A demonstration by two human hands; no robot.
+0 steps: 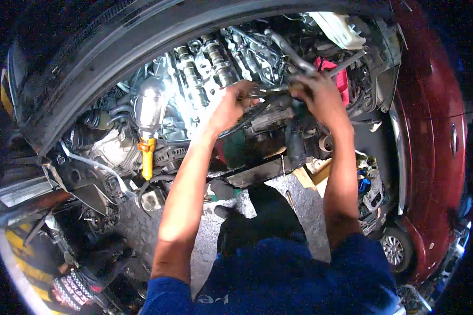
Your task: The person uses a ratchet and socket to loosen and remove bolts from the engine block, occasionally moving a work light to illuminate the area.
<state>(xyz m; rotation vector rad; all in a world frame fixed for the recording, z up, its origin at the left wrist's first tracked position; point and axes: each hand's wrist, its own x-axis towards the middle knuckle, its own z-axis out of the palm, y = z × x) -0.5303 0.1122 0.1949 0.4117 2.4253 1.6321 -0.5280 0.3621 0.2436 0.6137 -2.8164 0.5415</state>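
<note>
My left hand [230,105] is closed at the lower right of the exposed camshafts [215,60] in the open engine bay, holding a small item I cannot make out. Between my hands lies a short metal piece [271,90], possibly a tool; its ends are hidden by fingers. My right hand [320,100] has curled fingers just right of it, beside a pink-red tray [339,84]; what it grips is unclear. A long metal bar [347,63] angles up to the right behind that hand. A lit work lamp with a yellow handle [146,163] stands left of the camshafts.
The raised hood [126,42] arches overhead. A red car [431,173] stands close on the right. A cardboard box [309,176] and tool pile [368,194] sit low at right. Another person [94,268] is low at bottom left, near yellow-black striped flooring [21,252].
</note>
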